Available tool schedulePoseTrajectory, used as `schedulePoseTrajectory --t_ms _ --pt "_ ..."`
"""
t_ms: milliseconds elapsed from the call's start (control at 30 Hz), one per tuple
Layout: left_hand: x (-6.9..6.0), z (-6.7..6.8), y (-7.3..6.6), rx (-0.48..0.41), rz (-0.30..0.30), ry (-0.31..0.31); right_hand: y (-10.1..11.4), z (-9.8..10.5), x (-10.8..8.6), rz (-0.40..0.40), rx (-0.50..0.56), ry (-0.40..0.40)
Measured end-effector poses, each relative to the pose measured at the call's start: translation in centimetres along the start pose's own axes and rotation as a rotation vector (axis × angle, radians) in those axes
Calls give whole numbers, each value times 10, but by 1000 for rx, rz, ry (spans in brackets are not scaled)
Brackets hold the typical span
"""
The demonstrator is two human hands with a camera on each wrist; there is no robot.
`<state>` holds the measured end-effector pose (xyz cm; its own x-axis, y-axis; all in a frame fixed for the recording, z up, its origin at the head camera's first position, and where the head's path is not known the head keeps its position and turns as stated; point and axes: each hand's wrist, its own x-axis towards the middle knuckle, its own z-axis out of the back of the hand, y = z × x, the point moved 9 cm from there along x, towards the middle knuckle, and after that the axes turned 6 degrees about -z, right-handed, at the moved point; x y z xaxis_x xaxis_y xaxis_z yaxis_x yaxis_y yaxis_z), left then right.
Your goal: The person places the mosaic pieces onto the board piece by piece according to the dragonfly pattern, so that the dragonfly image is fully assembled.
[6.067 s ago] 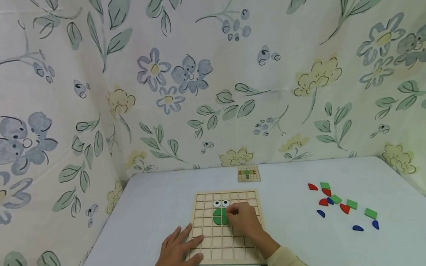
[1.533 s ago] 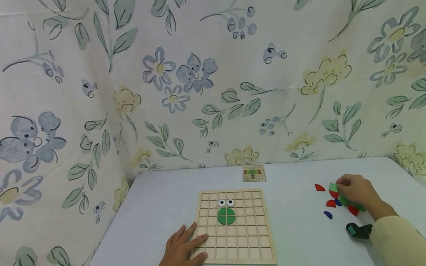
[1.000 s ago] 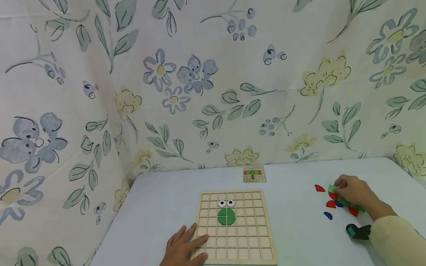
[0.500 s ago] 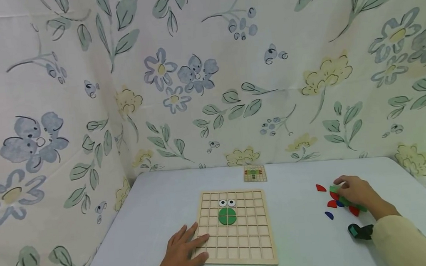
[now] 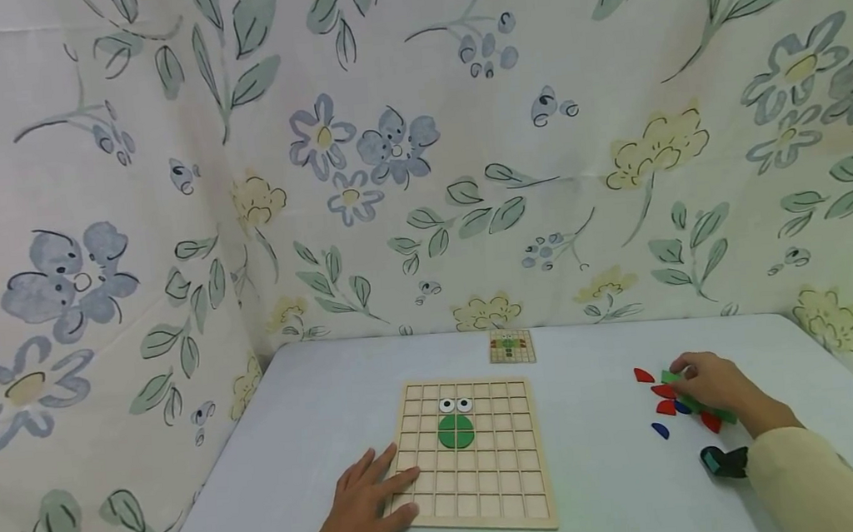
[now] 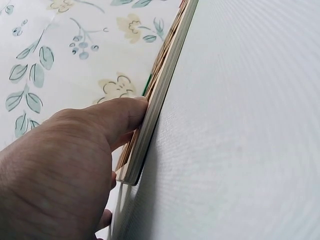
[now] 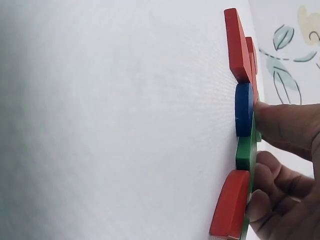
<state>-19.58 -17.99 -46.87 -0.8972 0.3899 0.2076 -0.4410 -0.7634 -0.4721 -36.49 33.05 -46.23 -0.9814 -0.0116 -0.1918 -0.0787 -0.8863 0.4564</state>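
In the head view my left hand (image 5: 363, 505) lies with spread fingers over the lower left edge of a wooden grid board (image 5: 489, 484). Its thumb touches the board's side (image 6: 150, 135) in the left wrist view. Two eye pieces (image 5: 456, 405) and a green circle of quarter pieces (image 5: 456, 431) sit on the board. My right hand (image 5: 722, 385) reaches into loose pieces at the right. Its thumb and fingers touch the pieces near a green square (image 5: 670, 376) and a red quarter-circle (image 5: 663, 392). Whether it pinches one is hidden.
A small pattern card (image 5: 511, 346) lies near the table's back edge. More red quarter-circles (image 5: 643, 375) and a blue half-round piece (image 5: 661, 430) lie around my right hand. A dark device (image 5: 723, 461) sits at the right wrist. Floral cloth (image 5: 464, 171) encloses the table.
My right hand has left the green circle on the board for the loose pieces. Lately the red quarter-circle beneath its thumb has turned and slid slightly left. The left hand stays on the board.
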Motion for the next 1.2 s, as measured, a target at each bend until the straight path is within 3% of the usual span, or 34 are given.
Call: schedulePoseTrajectory --t_ms 200,500,1200 --pt "0 2 0 2 -7 1 9 5 -3 18 -20 -30" --pt "0 0 2 6 -4 3 10 -1 -4 22 -17 19" --pt "0 0 0 12 -12 -2 14 -5 -5 18 -67 3"
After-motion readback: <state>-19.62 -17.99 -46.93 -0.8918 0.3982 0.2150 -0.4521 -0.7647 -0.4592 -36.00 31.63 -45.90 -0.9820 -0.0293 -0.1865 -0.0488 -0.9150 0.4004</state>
